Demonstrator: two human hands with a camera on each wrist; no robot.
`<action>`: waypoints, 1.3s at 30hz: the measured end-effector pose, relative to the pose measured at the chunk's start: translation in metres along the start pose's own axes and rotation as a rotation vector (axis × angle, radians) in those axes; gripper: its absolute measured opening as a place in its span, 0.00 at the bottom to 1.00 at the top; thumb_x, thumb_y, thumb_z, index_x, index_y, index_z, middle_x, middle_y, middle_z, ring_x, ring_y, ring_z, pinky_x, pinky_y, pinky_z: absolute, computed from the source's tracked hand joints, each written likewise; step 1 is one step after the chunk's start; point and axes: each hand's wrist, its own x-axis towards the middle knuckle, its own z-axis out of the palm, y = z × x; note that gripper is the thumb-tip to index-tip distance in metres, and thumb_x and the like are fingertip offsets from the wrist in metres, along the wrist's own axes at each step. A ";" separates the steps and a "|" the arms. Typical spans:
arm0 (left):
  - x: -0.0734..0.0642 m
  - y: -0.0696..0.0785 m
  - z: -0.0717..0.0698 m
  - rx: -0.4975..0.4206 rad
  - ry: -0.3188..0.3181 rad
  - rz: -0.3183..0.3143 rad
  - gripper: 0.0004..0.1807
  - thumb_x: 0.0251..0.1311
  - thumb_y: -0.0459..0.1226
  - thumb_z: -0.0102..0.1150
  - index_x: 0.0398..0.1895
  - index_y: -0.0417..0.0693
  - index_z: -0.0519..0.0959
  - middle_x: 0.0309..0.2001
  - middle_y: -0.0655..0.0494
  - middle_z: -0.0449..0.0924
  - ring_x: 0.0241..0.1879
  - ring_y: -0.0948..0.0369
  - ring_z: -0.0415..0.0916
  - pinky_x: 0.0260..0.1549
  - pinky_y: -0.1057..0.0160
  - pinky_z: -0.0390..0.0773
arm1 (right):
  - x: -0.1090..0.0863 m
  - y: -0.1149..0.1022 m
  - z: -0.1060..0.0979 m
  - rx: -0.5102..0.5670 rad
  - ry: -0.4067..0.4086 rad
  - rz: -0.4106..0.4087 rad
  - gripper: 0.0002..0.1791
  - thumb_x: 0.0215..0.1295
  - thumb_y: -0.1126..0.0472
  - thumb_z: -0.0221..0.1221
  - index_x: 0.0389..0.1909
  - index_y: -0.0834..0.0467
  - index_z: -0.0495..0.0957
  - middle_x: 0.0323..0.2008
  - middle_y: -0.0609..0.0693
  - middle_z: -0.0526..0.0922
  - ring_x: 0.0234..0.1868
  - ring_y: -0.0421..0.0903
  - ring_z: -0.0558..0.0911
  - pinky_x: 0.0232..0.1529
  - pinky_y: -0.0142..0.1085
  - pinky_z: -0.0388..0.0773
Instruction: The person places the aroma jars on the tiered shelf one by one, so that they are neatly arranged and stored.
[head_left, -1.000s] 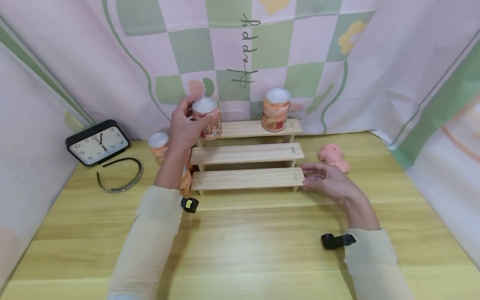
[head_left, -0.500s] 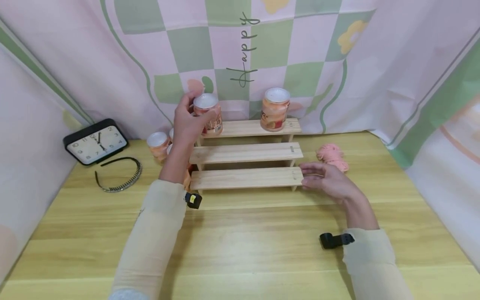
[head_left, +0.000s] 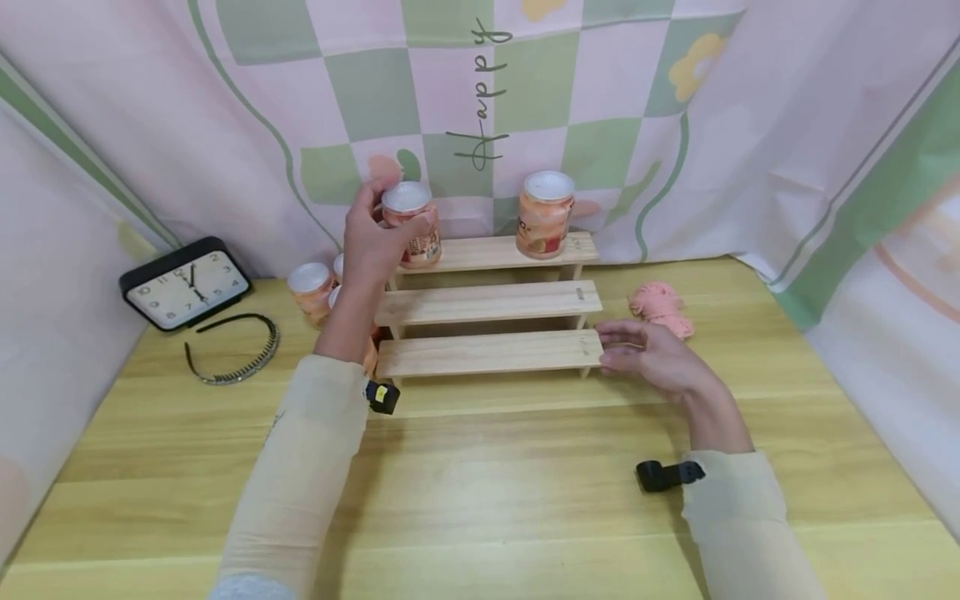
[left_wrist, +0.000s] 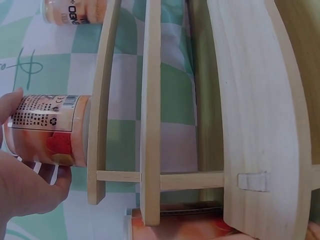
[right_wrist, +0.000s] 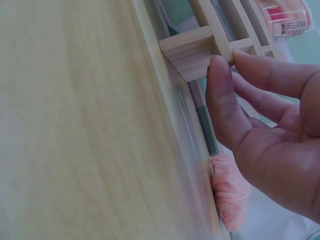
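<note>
My left hand (head_left: 372, 250) grips a peach-printed can (head_left: 425, 250) with a pale lid, thumb in front and fingers behind. This can (left_wrist: 52, 127) is upright, its base right at the top board's left end in the left wrist view. The three-tier wooden shelf (head_left: 487, 353) stands on the table. At the right end of its lowest board, my right hand (head_left: 660, 358) pinches the corner between thumb and forefinger, as the right wrist view shows. A second matching can (head_left: 545, 223) stands on the top board toward the right.
Several more cans (head_left: 309, 287) stand left of the shelf, partly hidden by my left forearm. Farther left are a black-framed clock (head_left: 187, 283) and a dark headband (head_left: 255, 362). Pink yarn (head_left: 660, 308) lies right of the shelf. A checkered curtain (head_left: 375, 92) hangs behind.
My left hand has moved the can slightly back and onto the top board's left end. The right hand keeps its place at the lowest board. The view has shifted a little.
</note>
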 end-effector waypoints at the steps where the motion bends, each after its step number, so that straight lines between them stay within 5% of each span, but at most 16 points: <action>1: 0.000 0.000 0.000 0.001 0.000 0.002 0.37 0.54 0.38 0.76 0.68 0.50 0.71 0.61 0.50 0.73 0.56 0.57 0.71 0.52 0.61 0.77 | 0.000 0.000 0.000 0.001 0.000 -0.001 0.33 0.69 0.74 0.58 0.72 0.74 0.58 0.65 0.72 0.66 0.53 0.47 0.79 0.54 0.37 0.81; 10: 0.003 0.002 0.001 0.020 0.007 0.001 0.38 0.53 0.37 0.77 0.68 0.49 0.71 0.63 0.50 0.73 0.57 0.57 0.72 0.53 0.61 0.76 | 0.000 -0.001 -0.001 0.002 -0.003 0.001 0.34 0.69 0.74 0.58 0.72 0.74 0.57 0.66 0.72 0.66 0.54 0.49 0.78 0.54 0.38 0.80; 25: -0.003 0.009 -0.003 -0.030 -0.076 -0.005 0.39 0.52 0.37 0.78 0.68 0.49 0.70 0.62 0.51 0.73 0.59 0.56 0.72 0.53 0.58 0.77 | -0.006 0.005 -0.002 -0.008 0.022 -0.002 0.33 0.68 0.74 0.58 0.72 0.74 0.58 0.65 0.72 0.66 0.53 0.45 0.78 0.53 0.35 0.80; 39: -0.019 0.005 -0.053 0.086 -0.052 -0.009 0.40 0.57 0.44 0.74 0.72 0.51 0.68 0.69 0.51 0.68 0.66 0.54 0.66 0.63 0.55 0.70 | 0.000 0.001 -0.002 0.011 -0.020 -0.028 0.33 0.69 0.74 0.57 0.72 0.75 0.57 0.66 0.73 0.65 0.57 0.53 0.78 0.54 0.38 0.80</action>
